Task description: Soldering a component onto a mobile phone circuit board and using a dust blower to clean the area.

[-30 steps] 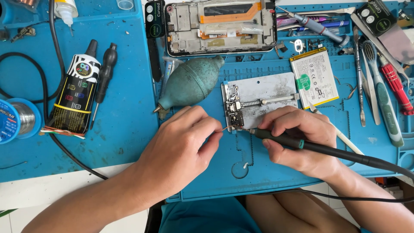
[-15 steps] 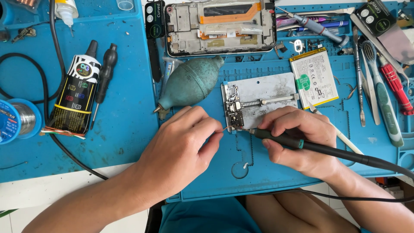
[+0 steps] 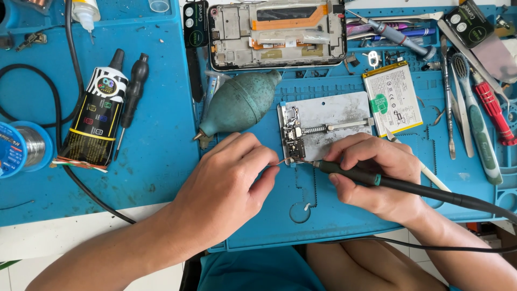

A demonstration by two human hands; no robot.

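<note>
Thin wire pinched left, iron gripped right; slipping tip could bridge pads on board.

Blower left of fixture plate, battery right.

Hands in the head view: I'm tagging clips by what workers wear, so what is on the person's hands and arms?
Nothing. The left hand and right hand are bare: no gloves, rings, watch or wrist strap visible. Both forearms are uncovered as far as the frame shows, with no sleeves.
</note>
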